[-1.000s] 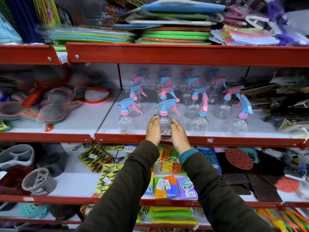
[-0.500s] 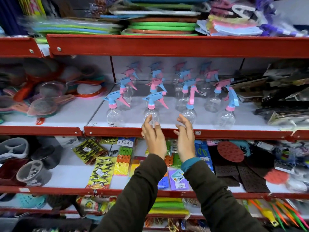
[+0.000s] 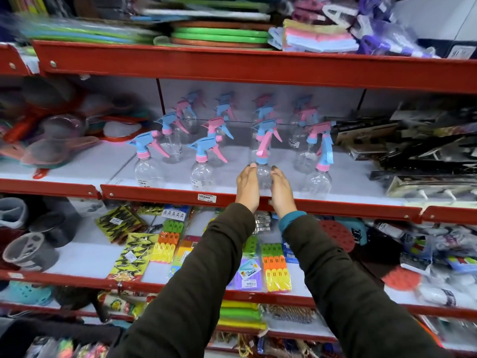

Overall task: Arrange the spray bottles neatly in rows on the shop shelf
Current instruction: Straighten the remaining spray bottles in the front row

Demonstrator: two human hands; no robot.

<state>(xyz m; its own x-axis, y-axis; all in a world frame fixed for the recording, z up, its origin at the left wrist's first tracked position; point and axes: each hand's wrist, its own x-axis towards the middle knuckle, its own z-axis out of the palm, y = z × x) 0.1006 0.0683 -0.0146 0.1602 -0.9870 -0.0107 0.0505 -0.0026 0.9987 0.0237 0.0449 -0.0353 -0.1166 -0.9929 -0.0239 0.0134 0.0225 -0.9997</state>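
Observation:
Clear spray bottles with pink and blue trigger heads stand in rows on the white shelf [image 3: 165, 195] with a red front rim. In the front row are a left bottle [image 3: 147, 169], a second bottle [image 3: 202, 173], a third bottle [image 3: 263, 170] and a right bottle [image 3: 318, 179]. More bottles [image 3: 219, 125] stand behind them, blurred. My left hand [image 3: 247, 187] and my right hand [image 3: 281, 193] press flat against the two sides of the third bottle's body, fingers pointing up. Its nozzle is turned away, unlike the two to its left.
Black packaged goods [image 3: 418, 156] crowd the shelf right of the bottles. Strainers and plastic lids [image 3: 51, 140] lie to the left. Coloured clothes pegs [image 3: 275, 270] and packets fill the shelf below. The red upper shelf edge [image 3: 232, 64] overhangs the bottles.
Both hands left the second front bottle, opened, and moved right to close around the third front bottle. The view shifted with them.

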